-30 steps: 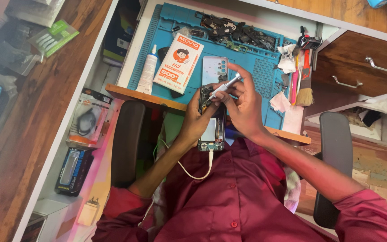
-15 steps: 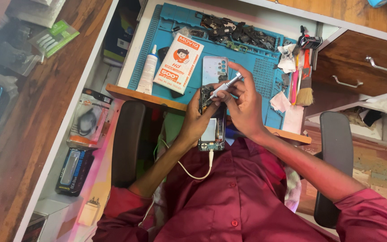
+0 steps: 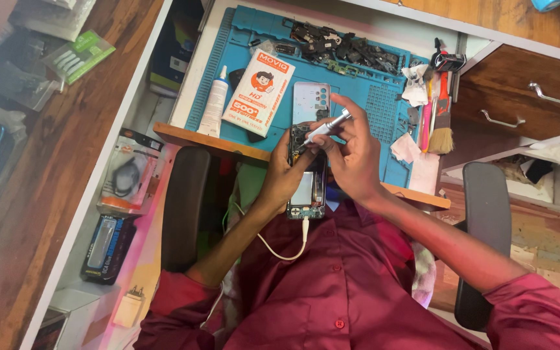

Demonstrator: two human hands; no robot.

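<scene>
An opened phone (image 3: pixel 308 188) with its insides showing is held at the desk's front edge, a white cable plugged into its near end. My left hand (image 3: pixel 281 176) grips it along its left side. My right hand (image 3: pixel 351 150) holds a slim silver screwdriver (image 3: pixel 327 127), its tip down on the upper part of the phone. The phone's pale back cover (image 3: pixel 310 102) lies flat on the blue work mat (image 3: pixel 358 91) just beyond my hands.
On the mat: a white glue tube (image 3: pixel 215 102), an orange-and-white box (image 3: pixel 258 92), a heap of dark small parts (image 3: pixel 345 45), crumpled tissues, a brush (image 3: pixel 441 126). Wooden drawers (image 3: pixel 526 97) at right. Shelf at left holds packaged accessories (image 3: pixel 124 175). Chair armrests flank me.
</scene>
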